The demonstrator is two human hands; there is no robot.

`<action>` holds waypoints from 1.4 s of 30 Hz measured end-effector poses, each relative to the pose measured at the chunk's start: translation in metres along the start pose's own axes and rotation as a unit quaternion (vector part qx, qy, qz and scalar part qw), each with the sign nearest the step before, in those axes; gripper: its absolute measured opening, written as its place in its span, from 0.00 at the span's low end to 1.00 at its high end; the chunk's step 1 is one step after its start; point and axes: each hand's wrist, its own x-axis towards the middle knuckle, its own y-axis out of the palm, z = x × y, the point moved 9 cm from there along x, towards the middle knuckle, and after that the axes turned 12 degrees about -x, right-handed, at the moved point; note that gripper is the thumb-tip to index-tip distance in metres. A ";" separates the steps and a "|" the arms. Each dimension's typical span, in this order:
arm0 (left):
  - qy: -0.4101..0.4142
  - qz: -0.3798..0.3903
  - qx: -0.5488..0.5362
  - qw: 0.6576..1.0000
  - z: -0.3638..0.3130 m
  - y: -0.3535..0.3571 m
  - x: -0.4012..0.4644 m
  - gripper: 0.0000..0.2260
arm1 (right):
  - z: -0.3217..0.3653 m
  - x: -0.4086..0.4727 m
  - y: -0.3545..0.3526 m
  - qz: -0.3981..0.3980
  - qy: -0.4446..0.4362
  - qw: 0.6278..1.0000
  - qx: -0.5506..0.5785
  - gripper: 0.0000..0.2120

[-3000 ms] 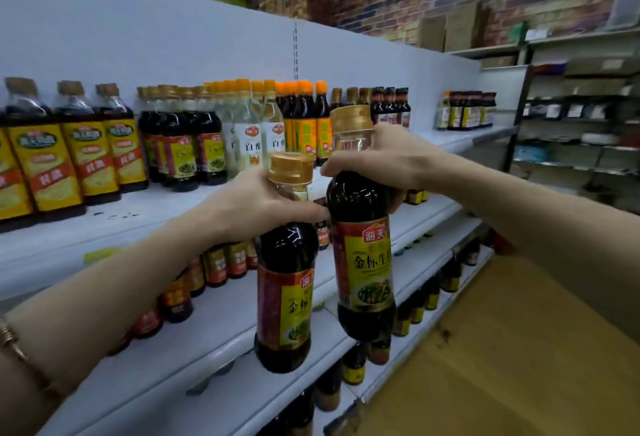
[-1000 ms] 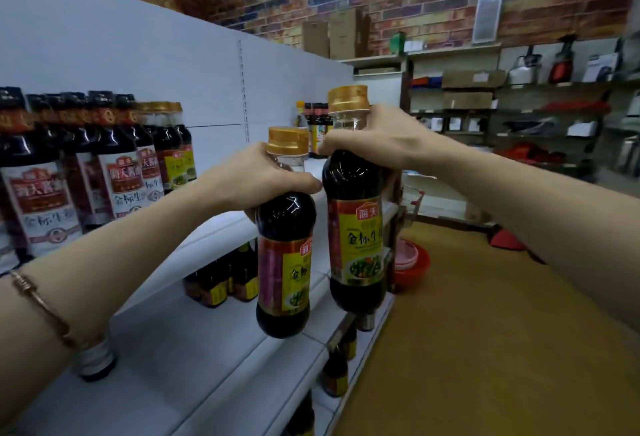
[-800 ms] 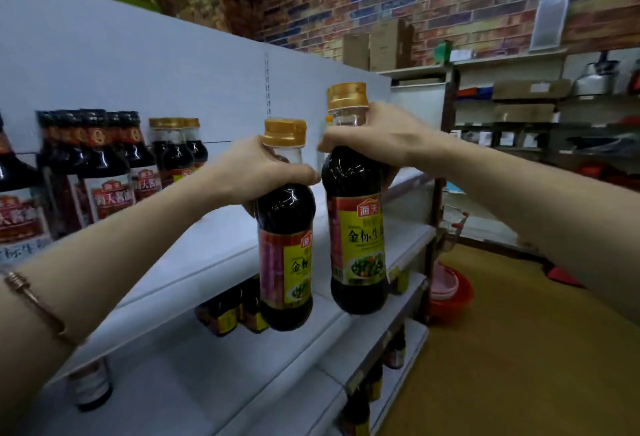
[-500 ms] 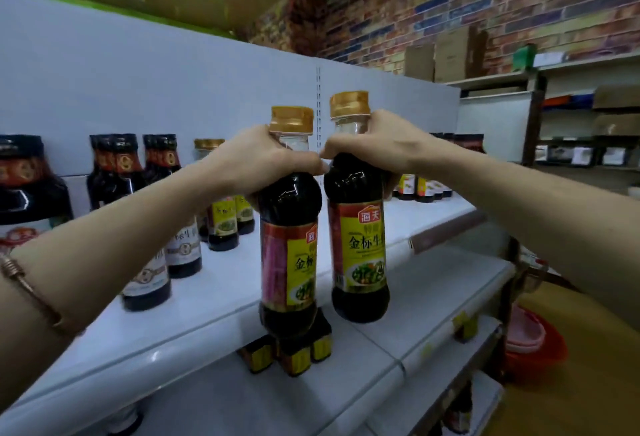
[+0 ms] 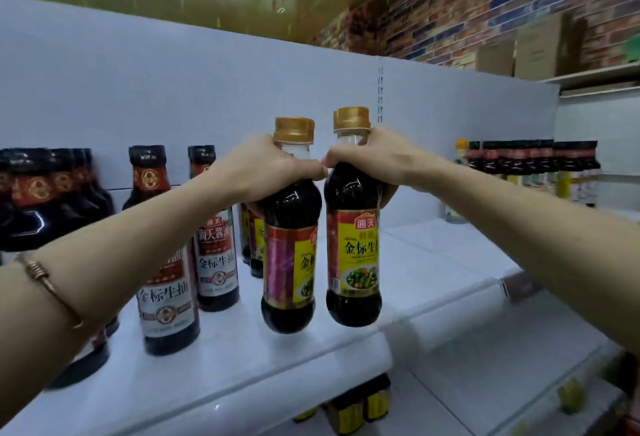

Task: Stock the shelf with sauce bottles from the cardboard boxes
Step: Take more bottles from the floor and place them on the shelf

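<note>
Above the front edge of the white top shelf (image 5: pixel 242 359), two dark sauce bottles hang side by side in the person's hands, their bases clear of the shelf surface. Left hand (image 5: pixel 266 168) wraps the neck of the left bottle (image 5: pixel 289 262) just under its gold cap, fingers curled tight round the clear neck; its label shows a purple panel and a yellow one. Right hand (image 5: pixel 374 158) grips the right bottle (image 5: pixel 353 255) the same way at the neck, with the thumb tip nearly touching the left hand's thumb. That bottle faces the camera with a yellow and red label showing green vegetables. Both bottles hang close to upright and sit just beside each other with a narrow gap between them.

Behind and left of them, bottles with white labels (image 5: pixel 216 262) and dark necks stand on the same shelf, and more dark bottles (image 5: pixel 52 200) crowd the far left. A thin bracelet (image 5: pixel 45 279) circles the left wrist. Further right on the shelf stands another row of dark-capped bottles (image 5: pixel 530 161). Lower shelves (image 5: pixel 485 366) step out below, with small yellow-labelled bottles (image 5: pixel 360 408) underneath. Cardboard boxes (image 5: pixel 533 51) sit high against the brick wall (image 5: pixel 485 12).
</note>
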 end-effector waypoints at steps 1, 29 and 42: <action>-0.005 0.000 0.013 1.000 0.005 0.002 0.004 0.20 | -0.003 0.008 0.007 0.009 -0.005 1.000 0.001 0.21; -0.106 -0.291 0.235 0.921 0.086 0.005 0.029 0.29 | -0.057 0.139 0.117 0.022 -0.243 0.960 0.136 0.21; -0.156 -0.204 0.149 0.955 0.113 0.058 -0.019 0.48 | -0.100 0.088 0.176 0.211 -0.175 0.947 0.168 0.36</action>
